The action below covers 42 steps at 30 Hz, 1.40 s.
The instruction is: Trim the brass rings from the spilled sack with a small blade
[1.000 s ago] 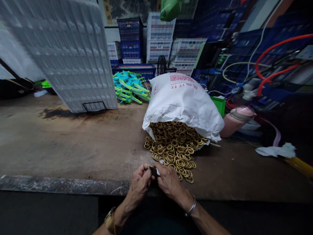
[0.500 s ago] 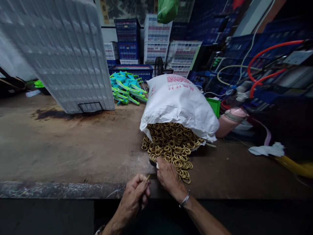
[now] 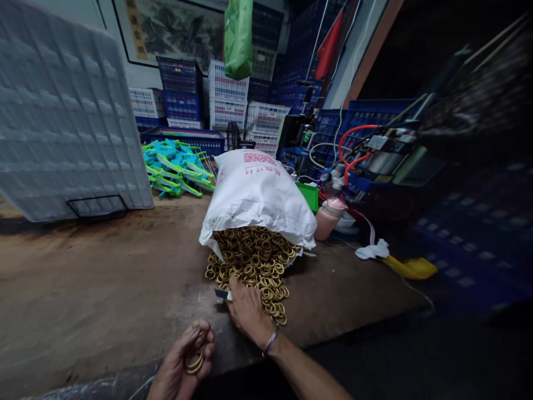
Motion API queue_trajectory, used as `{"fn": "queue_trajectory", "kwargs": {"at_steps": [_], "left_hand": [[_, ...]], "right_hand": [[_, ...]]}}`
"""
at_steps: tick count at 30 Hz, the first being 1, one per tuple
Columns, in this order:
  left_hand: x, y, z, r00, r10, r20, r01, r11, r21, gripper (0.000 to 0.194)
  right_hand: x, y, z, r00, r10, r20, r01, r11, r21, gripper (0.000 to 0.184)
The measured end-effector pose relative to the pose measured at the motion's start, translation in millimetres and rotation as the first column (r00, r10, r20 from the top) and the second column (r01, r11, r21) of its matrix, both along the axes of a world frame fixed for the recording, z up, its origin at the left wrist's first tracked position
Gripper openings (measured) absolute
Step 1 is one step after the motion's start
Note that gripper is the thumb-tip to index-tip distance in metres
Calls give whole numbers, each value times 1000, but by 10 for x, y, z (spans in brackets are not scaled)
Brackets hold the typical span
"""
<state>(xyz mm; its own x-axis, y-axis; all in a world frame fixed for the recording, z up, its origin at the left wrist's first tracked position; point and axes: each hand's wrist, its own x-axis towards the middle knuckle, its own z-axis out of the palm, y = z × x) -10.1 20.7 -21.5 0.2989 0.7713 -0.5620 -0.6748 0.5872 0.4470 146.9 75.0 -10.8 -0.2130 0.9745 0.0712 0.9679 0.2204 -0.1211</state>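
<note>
Gold-coloured metal rings [image 3: 254, 256] spill in a heap from the mouth of a white woven sack [image 3: 260, 191] lying on the table. My left hand [image 3: 172, 364], near the front edge, is curled around a few of these rings [image 3: 194, 364]. At the near left side of the heap, my right hand [image 3: 249, 314] grips a small knife [image 3: 222, 294]; its dark blade points left and a white part shows by the fingers. The right fingertips touch the rings, and whether they pinch one is hidden.
A tall translucent ribbed panel [image 3: 79, 122] stands on the left. Behind it lies a pile of blue and green plastic pieces [image 3: 177, 166]. Right of the sack are a pink bottle [image 3: 328, 219], a green tray [image 3: 308, 195] and a machine with red hoses [image 3: 385, 155]. Stacked crates [image 3: 227, 94] fill the back.
The view has swung to the right, shifting things left in the picture. My left hand has turned, showing rings in its palm. My right hand is still at the heap with the knife.
</note>
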Motion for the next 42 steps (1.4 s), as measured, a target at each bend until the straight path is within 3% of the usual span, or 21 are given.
{"fn": "queue_trajectory", "kwargs": {"at_steps": [4, 8, 11, 17, 21, 26, 31, 35, 38, 42], "left_hand": [[49, 63, -13, 999, 28, -34, -28, 999, 16, 20], [134, 152, 56, 994, 36, -100, -24, 992, 124, 17], [162, 218, 64, 992, 48, -116, -30, 988, 150, 21], [193, 265, 34, 981, 40, -188, -4, 982, 189, 30], [212, 281, 33, 983, -13, -182, 48, 981, 190, 30], [240, 248, 41, 967, -47, -250, 108, 965, 237, 30], [274, 212, 32, 949, -57, -310, 148, 949, 277, 29], [283, 209, 39, 943, -36, -331, 149, 935, 322, 27], [289, 199, 52, 944, -34, -328, 143, 939, 313, 26], [303, 191, 44, 929, -16, -371, 141, 939, 313, 28]], "right_hand": [[63, 45, -20, 996, -20, -91, 16, 999, -44, 20], [105, 42, -36, 958, 45, -284, -67, 995, -70, 14], [103, 23, -52, 883, 87, -462, -138, 988, -76, 14], [38, -16, -61, 747, 121, -654, -216, 974, -67, 11], [10, -22, -55, 603, 30, -797, -242, 959, -148, 15], [-13, -2, -64, 517, -130, -846, -224, 934, -280, 21], [-37, 13, -45, 521, -129, -844, -199, 943, -267, 21], [-37, 24, -33, 453, -144, -880, -223, 937, -268, 19], [-14, 29, -38, 506, -124, -854, -188, 950, -249, 20], [38, -10, -59, 730, -8, -683, -144, 976, -165, 18]]}}
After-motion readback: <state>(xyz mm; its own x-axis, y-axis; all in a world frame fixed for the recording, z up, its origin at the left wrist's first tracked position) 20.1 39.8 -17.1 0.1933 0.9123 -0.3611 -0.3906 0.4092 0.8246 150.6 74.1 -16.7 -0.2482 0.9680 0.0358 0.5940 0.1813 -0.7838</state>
